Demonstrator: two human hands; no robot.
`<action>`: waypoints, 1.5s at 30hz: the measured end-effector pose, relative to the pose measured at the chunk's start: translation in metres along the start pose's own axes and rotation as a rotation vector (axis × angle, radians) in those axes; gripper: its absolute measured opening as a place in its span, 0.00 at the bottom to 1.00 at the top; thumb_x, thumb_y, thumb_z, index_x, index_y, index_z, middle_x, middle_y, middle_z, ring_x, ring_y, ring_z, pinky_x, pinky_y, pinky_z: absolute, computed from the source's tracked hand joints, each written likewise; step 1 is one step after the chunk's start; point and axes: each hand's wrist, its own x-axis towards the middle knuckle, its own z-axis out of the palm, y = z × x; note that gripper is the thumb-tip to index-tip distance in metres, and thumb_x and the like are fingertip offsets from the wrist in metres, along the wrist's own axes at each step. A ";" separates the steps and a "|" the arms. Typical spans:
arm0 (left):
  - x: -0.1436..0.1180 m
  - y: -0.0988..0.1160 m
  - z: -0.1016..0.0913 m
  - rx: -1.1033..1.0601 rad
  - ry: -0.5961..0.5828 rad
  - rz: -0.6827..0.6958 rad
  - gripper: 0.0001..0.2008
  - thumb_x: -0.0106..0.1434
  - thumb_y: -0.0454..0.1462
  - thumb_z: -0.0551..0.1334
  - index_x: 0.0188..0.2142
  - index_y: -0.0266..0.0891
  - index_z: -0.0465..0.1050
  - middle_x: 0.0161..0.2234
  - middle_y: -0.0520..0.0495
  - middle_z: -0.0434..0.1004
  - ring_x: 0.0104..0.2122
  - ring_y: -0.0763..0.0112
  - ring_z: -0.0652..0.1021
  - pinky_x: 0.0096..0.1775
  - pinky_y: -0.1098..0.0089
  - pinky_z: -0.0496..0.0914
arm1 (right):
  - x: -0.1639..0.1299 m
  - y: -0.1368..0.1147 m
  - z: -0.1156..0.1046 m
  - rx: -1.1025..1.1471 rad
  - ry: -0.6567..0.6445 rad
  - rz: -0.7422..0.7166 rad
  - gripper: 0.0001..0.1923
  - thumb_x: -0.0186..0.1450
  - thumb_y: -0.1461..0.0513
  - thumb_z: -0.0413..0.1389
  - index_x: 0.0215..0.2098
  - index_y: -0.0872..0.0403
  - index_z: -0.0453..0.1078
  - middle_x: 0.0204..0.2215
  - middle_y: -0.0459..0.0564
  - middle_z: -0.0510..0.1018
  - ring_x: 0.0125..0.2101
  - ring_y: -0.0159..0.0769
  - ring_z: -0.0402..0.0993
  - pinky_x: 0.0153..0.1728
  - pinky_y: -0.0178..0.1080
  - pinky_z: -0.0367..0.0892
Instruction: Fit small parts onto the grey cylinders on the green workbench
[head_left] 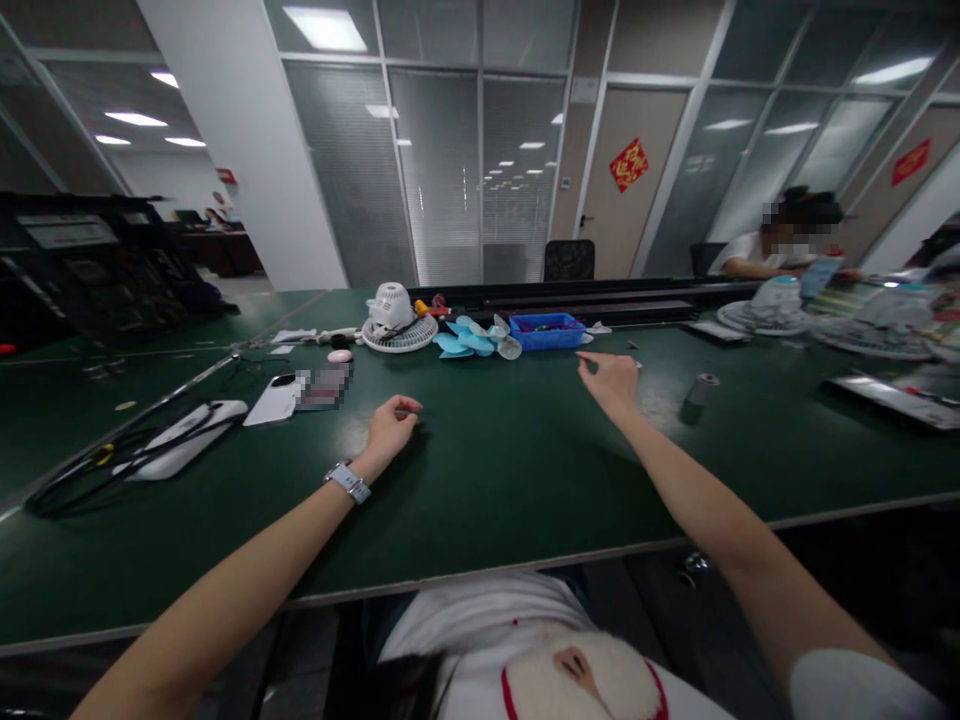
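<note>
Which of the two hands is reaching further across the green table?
The right hand. It stretches out towards the blue tray, while the left hand, with a watch, rests closer.

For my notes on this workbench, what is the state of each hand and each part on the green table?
Left hand: loosely curled, resting on table, empty.
Right hand: raised, fingers pinched, contents unclear.
White fan motor housing: sitting on grille.
Light blue fan blade: detached, lying flat.
Blue plastic tray: holds small parts.
Grey cylinder: upright.

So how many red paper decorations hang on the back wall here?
2. One red decoration hangs on the brown door behind the blue bin; another red decoration hangs far right, above the seated person. Others may be out of view.
</note>
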 end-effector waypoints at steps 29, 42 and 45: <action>-0.002 0.002 0.001 0.008 -0.017 0.027 0.10 0.51 0.31 0.60 0.34 0.41 0.74 0.34 0.47 0.81 0.33 0.65 0.80 0.38 0.68 0.72 | 0.014 0.083 0.010 -0.122 0.001 0.527 0.19 0.65 0.55 0.52 0.49 0.50 0.79 0.39 0.62 0.81 0.40 0.50 0.76 0.39 0.46 0.66; 0.001 -0.002 0.003 0.000 -0.006 0.064 0.09 0.50 0.31 0.61 0.33 0.40 0.74 0.37 0.47 0.81 0.34 0.66 0.80 0.38 0.68 0.72 | 0.009 0.098 0.022 0.134 -0.019 0.614 0.22 0.56 0.53 0.61 0.48 0.50 0.77 0.43 0.55 0.81 0.42 0.47 0.76 0.43 0.43 0.69; 0.000 -0.002 0.002 0.002 -0.013 0.068 0.10 0.49 0.32 0.62 0.33 0.40 0.74 0.36 0.47 0.81 0.33 0.66 0.80 0.37 0.68 0.73 | 0.009 0.099 0.024 0.158 0.000 0.607 0.24 0.57 0.54 0.62 0.51 0.49 0.75 0.44 0.53 0.80 0.43 0.45 0.76 0.45 0.43 0.68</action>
